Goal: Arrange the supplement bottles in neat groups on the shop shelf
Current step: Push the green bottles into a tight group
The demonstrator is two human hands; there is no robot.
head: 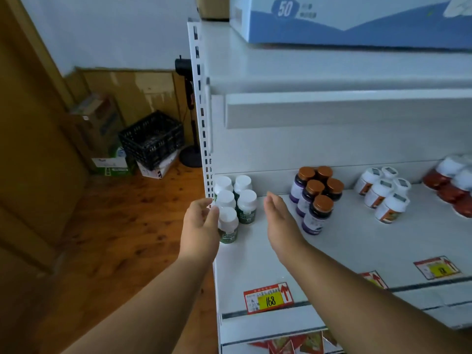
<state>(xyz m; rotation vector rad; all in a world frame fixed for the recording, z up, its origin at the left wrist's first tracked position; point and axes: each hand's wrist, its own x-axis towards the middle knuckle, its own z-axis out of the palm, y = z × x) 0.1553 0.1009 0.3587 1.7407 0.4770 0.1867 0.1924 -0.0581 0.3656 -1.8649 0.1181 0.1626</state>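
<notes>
Five green-labelled supplement bottles (236, 200) with plain white round caps stand in a tight cluster at the far left end of the white shop shelf (357, 241), just beside its perforated metal upright (201, 139). The left hand (201, 223) touches the front bottle of this cluster, its fingers (213, 213) lightly bent against the bottle's side and cap without closing round it. The right hand (279, 221) hovers just right of the cluster, fingers straight and together, palm turned toward the bottles and touching none.

Farther right on the same shelf stand six purple bottles (315, 198) with copper-brown caps and pale labels, then a group of white bottles (383, 192) with orange-marked labels, then red bottles (452, 185) with white caps at the frame's edge. Their label print is too small to read.

A red and yellow price tag (268, 297) on the shelf's front edge reads "168". On the shelf above, a blue and white carton (332, 19) shows the number "50".

Left of the shelving, a black plastic crate (153, 139) sits among cardboard boxes (102, 123) on the wooden floor (132, 221).
</notes>
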